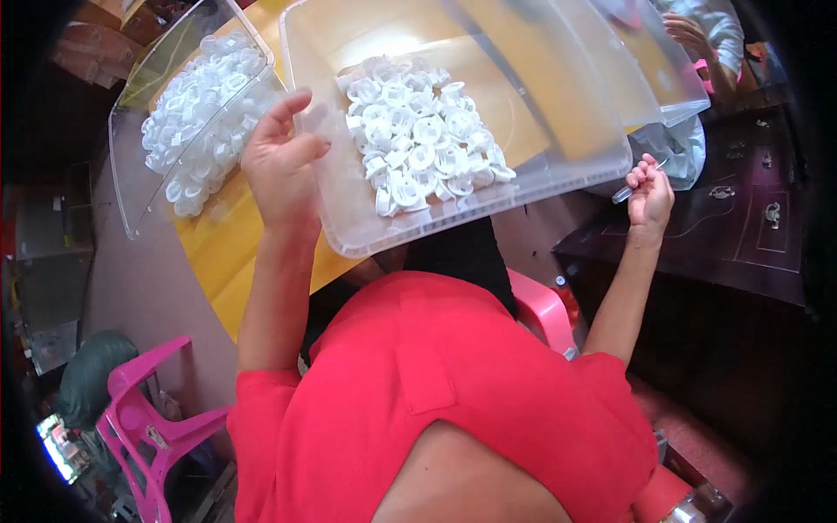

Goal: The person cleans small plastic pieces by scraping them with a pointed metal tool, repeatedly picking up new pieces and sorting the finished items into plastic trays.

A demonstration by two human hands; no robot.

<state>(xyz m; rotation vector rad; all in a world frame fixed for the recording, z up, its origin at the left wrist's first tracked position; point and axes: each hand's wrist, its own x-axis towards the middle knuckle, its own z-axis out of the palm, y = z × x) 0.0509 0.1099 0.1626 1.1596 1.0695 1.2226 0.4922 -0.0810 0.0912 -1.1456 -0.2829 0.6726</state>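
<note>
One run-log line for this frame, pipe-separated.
left hand: at left edge of clear bin | right hand: holding slim tool | clear bin: white parts inside | second bin at left: more white parts

At left, a pink chair (131, 411) stands near a green bundle (98, 370), perhaps a sack; right, a dark cabinet (689, 240).

The left forearm (277, 292) points nearly straight ahead to the left hand (283, 170) — thumb (307, 150) and index finger (288, 111) parted, both angled rightward. The right forearm (621, 301) slants ahead and outward; the right hand (650, 199), well apart from the left, is curled — fingers (646, 167) bent inward.
</note>
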